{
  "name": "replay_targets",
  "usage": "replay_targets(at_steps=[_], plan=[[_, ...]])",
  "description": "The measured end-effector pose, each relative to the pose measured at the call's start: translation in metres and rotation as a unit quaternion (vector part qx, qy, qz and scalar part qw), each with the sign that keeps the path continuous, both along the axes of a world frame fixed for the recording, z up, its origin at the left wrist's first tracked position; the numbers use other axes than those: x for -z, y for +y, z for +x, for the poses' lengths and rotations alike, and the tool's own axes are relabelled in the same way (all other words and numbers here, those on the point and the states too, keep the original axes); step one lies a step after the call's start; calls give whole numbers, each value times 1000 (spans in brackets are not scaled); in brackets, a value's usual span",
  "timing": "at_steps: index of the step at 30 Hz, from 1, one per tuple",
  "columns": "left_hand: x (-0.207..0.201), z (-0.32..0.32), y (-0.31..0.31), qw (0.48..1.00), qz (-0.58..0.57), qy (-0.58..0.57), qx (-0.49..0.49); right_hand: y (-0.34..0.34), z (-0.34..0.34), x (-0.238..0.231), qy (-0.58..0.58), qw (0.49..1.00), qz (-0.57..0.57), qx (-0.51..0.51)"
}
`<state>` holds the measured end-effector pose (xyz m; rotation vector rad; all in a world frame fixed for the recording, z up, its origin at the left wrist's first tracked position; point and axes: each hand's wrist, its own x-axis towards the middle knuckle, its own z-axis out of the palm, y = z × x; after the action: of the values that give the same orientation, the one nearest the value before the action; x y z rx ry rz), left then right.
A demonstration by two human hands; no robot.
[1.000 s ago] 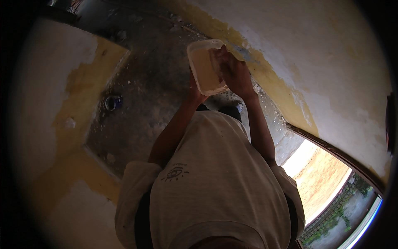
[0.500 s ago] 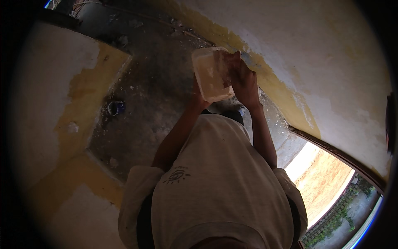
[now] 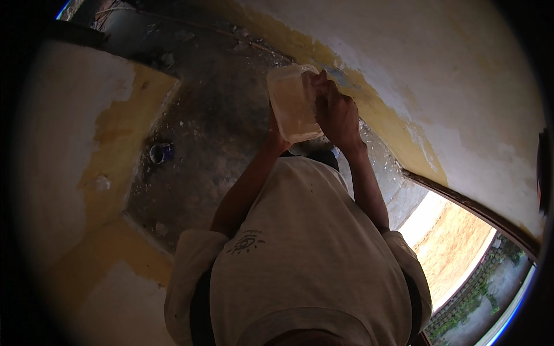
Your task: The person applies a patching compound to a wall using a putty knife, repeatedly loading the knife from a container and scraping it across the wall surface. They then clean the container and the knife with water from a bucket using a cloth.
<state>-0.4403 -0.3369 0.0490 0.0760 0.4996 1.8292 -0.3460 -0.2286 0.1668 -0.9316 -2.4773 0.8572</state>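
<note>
A translucent, pale plastic tub with rounded corners is held up in front of my chest, its open side tilted toward me. My left hand supports it from the lower left; most of the fingers are hidden behind the tub. At the tub's right side is my right hand, its fingers curled in and overlapping the rim. Whatever those fingers grip, if anything, is too dark to make out.
A small blue and white cup-like container lies on the stained concrete floor to the left. Peeling yellow and white walls stand on both sides. A bright doorway opens at the lower right.
My right hand has shifted slightly, its fingers drawing back from the tub's inside toward its right rim. The tub and my left hand stay nearly in place.
</note>
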Motion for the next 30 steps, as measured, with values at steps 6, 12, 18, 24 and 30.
replay_targets(at_steps=[6,12,18,24,30], plan=[[-8,3,13,998,7,52,-38,-12,-7,8,15,998,-35,-39],[-12,1,10,999,15,25,-27,-5,-5,9,42,995,-83,-26],[-25,-2,13,996,42,70,-19,-9,-3,-2,4,1000,-19,4],[-26,3,8,997,-13,61,-53,-21,-10,2,-35,999,-12,-35],[-17,-1,-1,999,-25,7,-38,-23,-14,0,0,999,4,-53]])
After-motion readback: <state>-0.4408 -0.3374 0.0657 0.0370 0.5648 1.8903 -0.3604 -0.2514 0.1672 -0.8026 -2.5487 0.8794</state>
